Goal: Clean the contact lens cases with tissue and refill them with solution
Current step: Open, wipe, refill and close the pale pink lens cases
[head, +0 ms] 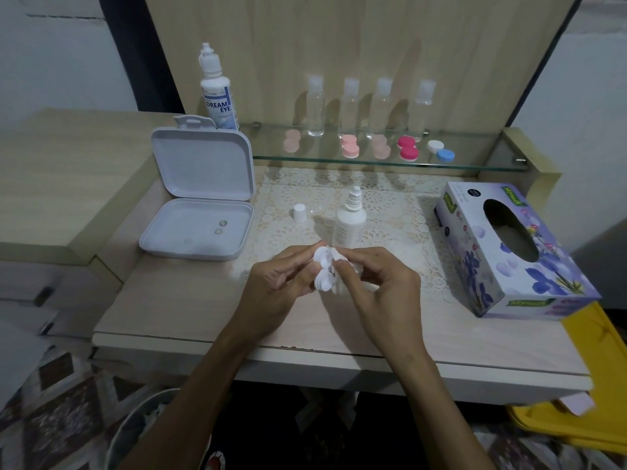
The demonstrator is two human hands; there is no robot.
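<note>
Now both hands (left [274, 283], right [380, 286]) pinch the white lens case [324, 269] between them.

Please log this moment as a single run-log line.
step: wiping | left hand: holds lens case | right hand: presses tissue into case | solution bottle: uncapped, upright

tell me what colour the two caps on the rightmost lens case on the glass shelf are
One white, one blue on the rightmost lens case; head view.
</note>
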